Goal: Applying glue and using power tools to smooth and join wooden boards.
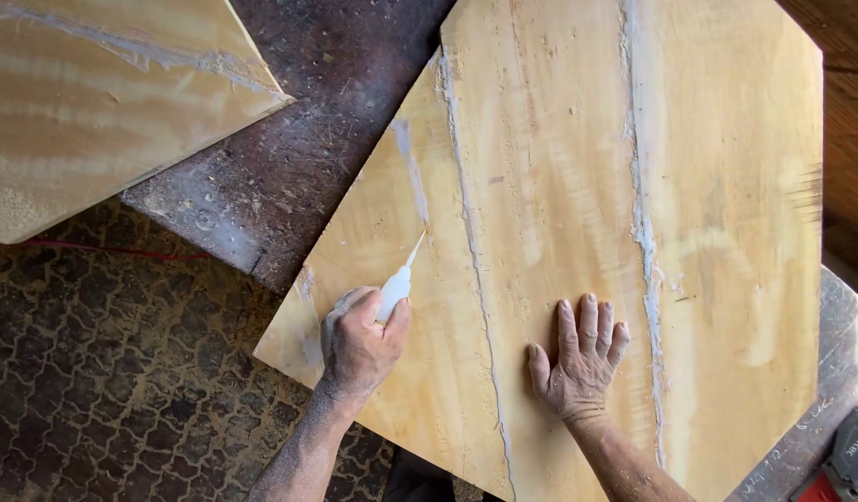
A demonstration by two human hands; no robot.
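We see a small white squeeze bottle [395, 290] with a thin pointed nozzle, lower centre-left of the frame, nozzle tip aimed up and right at a pale streak on the wood panel [550, 167]. The left hand [359, 342] is wrapped around the bottle, fingers closed on its body, thumb alongside; hand and forearm are dusted with fine powder. The nozzle tip sits right at the panel surface, at the lower end of a short whitish filler streak [409, 167].

The right hand [582, 358] lies flat on the same panel, lower centre, fingers spread slightly and pointing up the frame, palm down, holding nothing. It rests between two long filler lines.

The panel is light yellowish wood with angled corners, filling the centre and right of the frame. We note two long seams filled with whitish paste: one [471, 242] running from top centre down to the bottom edge, another [641, 214] further right, rougher and wider.

A second wood panel [94, 102], same colour, sits upper left, well apart from the first. Between them a dark brown dusty worktop [299, 139] shows. Lower left is patterned dark floor [104, 372], with a thin red cord [94, 248] crossing it. Bottom right corner: part of a grey and red power tool [852, 460], cut off by the frame edge.
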